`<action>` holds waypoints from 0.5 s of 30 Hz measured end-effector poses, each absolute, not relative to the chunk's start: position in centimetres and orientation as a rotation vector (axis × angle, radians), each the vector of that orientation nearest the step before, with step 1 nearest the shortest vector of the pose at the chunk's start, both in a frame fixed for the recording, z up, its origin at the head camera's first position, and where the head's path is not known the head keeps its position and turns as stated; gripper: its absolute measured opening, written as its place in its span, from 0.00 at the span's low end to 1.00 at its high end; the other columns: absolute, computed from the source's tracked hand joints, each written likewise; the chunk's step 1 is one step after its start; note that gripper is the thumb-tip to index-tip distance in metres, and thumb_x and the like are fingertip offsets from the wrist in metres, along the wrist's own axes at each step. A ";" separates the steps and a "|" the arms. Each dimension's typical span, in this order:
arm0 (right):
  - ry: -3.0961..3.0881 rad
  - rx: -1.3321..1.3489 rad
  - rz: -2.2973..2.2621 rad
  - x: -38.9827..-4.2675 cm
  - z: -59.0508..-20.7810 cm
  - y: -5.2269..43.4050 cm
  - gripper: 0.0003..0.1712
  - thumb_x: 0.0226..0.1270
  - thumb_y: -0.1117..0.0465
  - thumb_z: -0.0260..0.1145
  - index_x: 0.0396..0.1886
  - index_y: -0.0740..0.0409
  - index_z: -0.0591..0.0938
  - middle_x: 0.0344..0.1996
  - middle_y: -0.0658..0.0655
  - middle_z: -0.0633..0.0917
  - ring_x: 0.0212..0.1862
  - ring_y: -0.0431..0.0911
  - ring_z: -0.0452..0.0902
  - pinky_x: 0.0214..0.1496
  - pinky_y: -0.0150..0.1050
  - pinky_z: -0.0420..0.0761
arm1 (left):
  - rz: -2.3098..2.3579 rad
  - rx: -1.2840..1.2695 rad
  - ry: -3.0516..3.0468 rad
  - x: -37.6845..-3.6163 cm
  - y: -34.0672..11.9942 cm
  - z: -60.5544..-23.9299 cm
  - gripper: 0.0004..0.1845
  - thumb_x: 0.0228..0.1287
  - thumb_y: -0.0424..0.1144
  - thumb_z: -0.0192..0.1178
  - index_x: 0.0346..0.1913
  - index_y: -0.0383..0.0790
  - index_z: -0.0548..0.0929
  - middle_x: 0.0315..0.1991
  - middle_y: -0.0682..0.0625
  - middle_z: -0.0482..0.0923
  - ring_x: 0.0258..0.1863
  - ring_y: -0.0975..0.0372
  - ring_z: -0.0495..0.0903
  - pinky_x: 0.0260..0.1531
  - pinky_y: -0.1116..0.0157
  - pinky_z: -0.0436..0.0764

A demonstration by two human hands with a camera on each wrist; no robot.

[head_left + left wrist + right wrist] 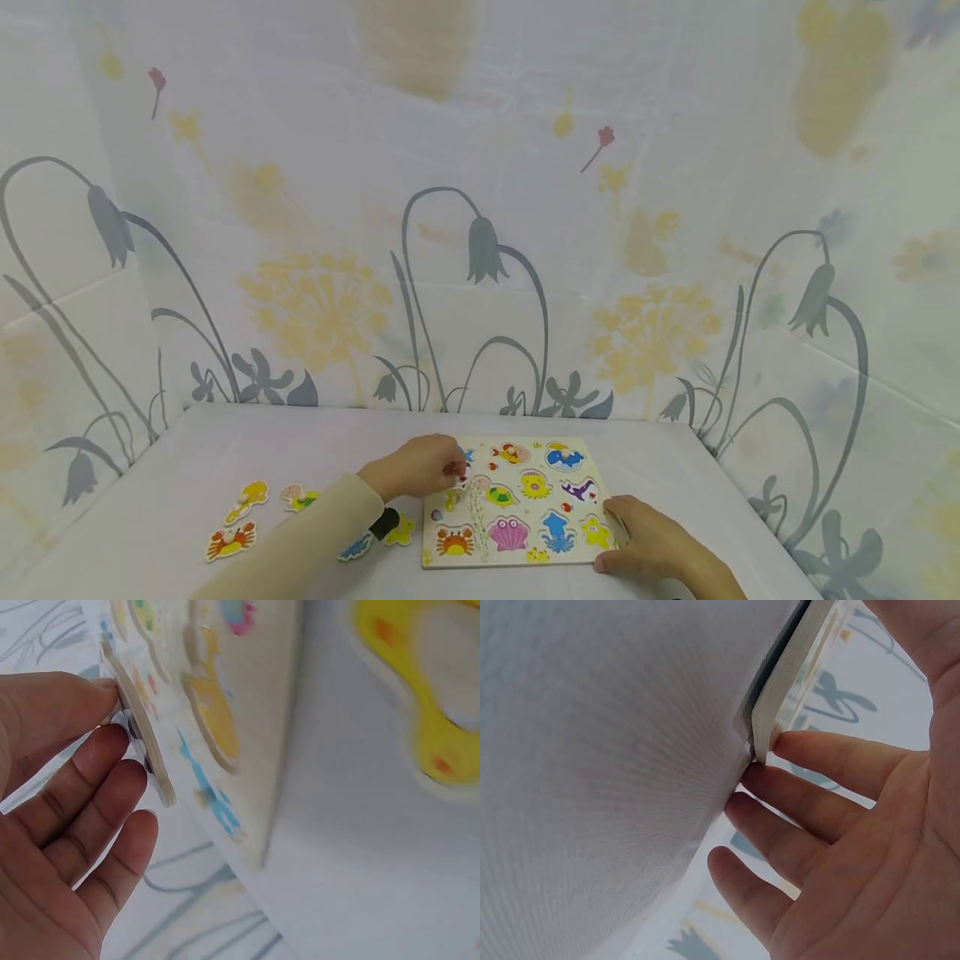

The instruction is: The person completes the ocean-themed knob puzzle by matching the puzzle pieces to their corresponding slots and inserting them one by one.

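Note:
A pale wooden puzzle board (525,508) with printed sea animals lies on the table. Over its left part, my left hand (429,467) pinches a thin wooden puzzle piece (139,724) between thumb and fingers. Seen nearly edge-on in the left wrist view, the piece stands tilted, apart from the board; its picture cannot be made out. My right hand (652,533) rests at the board's right edge, fingers extended. In the right wrist view the fingertips (757,776) touch the board's side (780,697).
Left of the board lie loose pieces: a yellow seahorse (249,500), a crab (230,542), a turtle (298,497) partly behind the left sleeve, a blue piece (356,547) and a yellow starfish (401,530). A flower-printed curtain (487,333) hangs behind the white table.

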State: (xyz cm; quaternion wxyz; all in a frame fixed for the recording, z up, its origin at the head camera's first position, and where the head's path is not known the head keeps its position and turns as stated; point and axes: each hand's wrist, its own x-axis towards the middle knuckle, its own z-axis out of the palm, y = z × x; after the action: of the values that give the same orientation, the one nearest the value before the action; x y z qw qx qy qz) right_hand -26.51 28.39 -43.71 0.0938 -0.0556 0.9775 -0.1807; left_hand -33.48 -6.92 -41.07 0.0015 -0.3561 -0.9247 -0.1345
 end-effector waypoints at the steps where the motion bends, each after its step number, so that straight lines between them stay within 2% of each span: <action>1: 2.902 -0.161 -0.538 -26.5 -43.7 28.5 0.55 0.32 0.35 0.78 0.59 0.62 0.76 0.60 0.65 0.74 0.62 0.61 0.67 0.62 0.62 0.62 | -0.412 -1.118 -2.907 -33.5 -6.2 -41.0 0.04 0.57 0.34 0.63 0.29 0.49 0.83 0.23 0.61 0.69 0.26 0.67 0.67 0.30 0.70 0.69; 15: 2.912 -0.228 -0.553 -26.5 -43.9 28.8 0.52 0.35 0.36 0.78 0.58 0.61 0.76 0.59 0.64 0.74 0.61 0.60 0.68 0.61 0.61 0.63 | -0.394 -1.209 -2.914 -33.9 2.7 -41.0 0.05 0.59 0.35 0.63 0.33 0.51 0.85 0.26 0.63 0.73 0.27 0.69 0.69 0.32 0.71 0.71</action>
State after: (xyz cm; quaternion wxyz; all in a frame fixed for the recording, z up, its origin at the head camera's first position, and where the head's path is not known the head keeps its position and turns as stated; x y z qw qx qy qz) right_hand -26.45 28.77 -43.91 0.0840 -0.0765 0.9761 -0.1854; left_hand -33.89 2.74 -40.97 -0.0191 -0.3802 -0.9164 -0.1239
